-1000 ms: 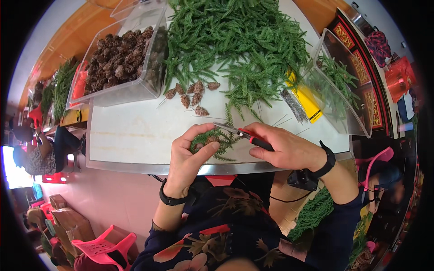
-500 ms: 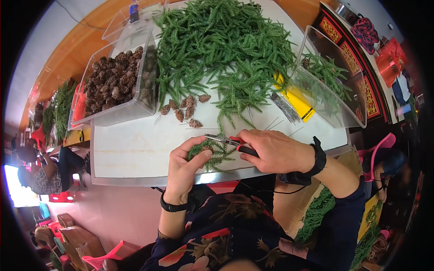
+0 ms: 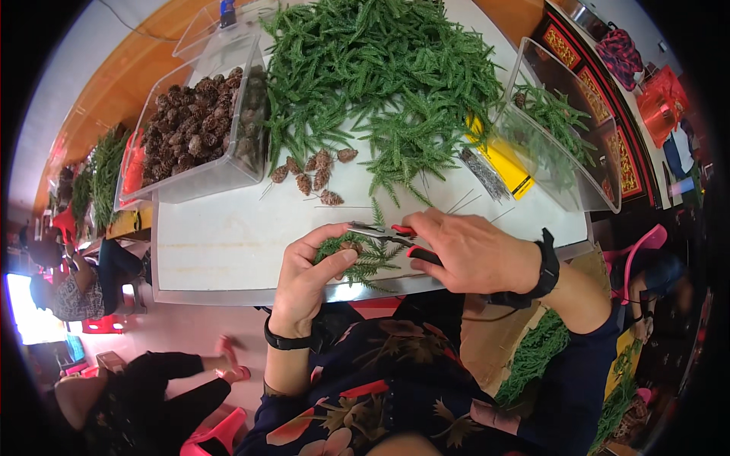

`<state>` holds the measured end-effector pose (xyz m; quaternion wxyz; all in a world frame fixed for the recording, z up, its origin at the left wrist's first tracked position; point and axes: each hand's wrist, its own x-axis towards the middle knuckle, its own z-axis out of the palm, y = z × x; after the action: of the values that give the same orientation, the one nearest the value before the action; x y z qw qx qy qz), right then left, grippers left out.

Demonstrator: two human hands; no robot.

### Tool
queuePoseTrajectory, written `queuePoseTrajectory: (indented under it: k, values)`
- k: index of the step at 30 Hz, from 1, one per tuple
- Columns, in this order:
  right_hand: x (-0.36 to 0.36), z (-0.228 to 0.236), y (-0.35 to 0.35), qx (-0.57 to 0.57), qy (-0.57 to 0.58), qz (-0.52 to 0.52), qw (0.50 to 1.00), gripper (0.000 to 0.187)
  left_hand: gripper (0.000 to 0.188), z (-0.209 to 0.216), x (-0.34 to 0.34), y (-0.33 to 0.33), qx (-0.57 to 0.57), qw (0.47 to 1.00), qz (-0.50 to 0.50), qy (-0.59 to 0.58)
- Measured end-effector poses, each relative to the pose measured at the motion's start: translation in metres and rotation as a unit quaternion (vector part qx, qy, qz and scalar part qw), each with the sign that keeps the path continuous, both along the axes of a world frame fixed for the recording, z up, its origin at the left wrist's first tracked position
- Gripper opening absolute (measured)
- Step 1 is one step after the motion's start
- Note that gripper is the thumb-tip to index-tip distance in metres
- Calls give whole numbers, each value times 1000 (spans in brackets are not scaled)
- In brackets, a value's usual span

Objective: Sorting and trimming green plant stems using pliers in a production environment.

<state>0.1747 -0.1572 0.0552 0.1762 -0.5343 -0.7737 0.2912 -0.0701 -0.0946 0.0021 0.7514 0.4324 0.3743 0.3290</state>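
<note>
My left hand (image 3: 303, 281) pinches an artificial pine sprig (image 3: 374, 262) above the table's front edge. A small brown pine cone (image 3: 350, 247) shows among the needles by my thumb. In my right hand (image 3: 479, 254) is a pair of pliers (image 3: 389, 236) with red and black handles, the handles spread apart. Its jaws reach over the sprig, close to my left fingertips; whether they grip a wire I cannot tell. Several loose pine cones (image 3: 321, 176) lie beyond my hands, with thin wires (image 3: 462, 202) to their right.
A heap of green sprigs (image 3: 380, 68) covers the table's far part. Left stands a clear bin (image 3: 220, 176) of pine cones; right, a tilted clear bin (image 3: 566, 182) with sprigs. A yellow packet (image 3: 506, 171) lies beside bundled wires (image 3: 483, 173). Another person (image 3: 152, 395) is at lower left.
The pliers' handles have spread wider, and my right hand has shifted slightly right. My left hand keeps its hold on the sprig. Another person has come into view at lower left.
</note>
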Motion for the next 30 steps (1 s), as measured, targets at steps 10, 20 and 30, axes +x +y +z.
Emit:
queuePoseTrajectory:
  k: [10,20,30]
  values:
    - [-8,19,-4,-80,-118,-13,990,38,36,-4,0,-2,-37,999,-12,-31]
    - [-10,-6,0,-98,41,-72,992,43,34,5,16,-2,255,945,89,186]
    - [-19,-3,28,37,90,-96,991,40,28,26,34,26,457,852,168,195]
